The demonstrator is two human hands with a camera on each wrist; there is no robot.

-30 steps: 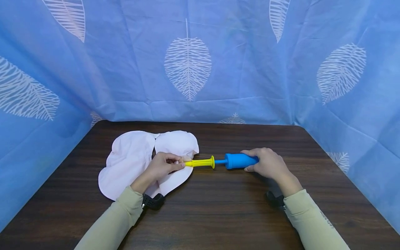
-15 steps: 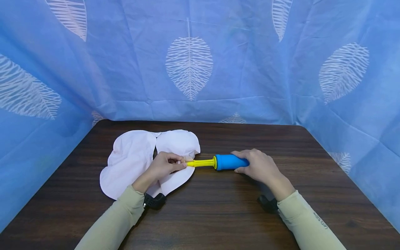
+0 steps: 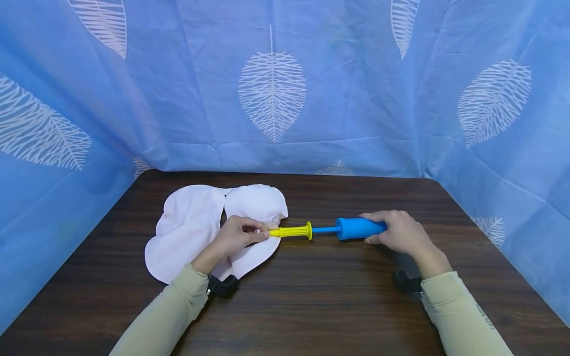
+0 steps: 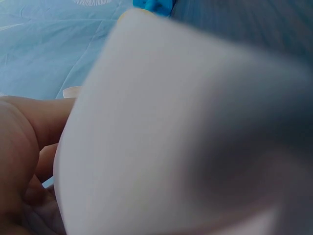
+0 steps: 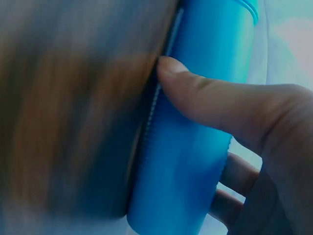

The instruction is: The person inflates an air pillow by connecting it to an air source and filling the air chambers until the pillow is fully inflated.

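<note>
Pump's blue handle point(image 3: 359, 229) sits wrapped in the right hand point(image 3: 401, 235), pulled out from the yellow barrel point(image 3: 291, 231). Left hand point(image 3: 236, 236) pinches the nozzle into the limp white balloon point(image 3: 191, 222) under its fingers. I'd stroke straight and keep that pinch tight.

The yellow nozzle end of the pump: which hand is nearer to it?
Left. The left hand pinches the yellow nozzle at its tip, over the white balloon. The right hand holds the blue pump handle, apart from the nozzle.
</note>
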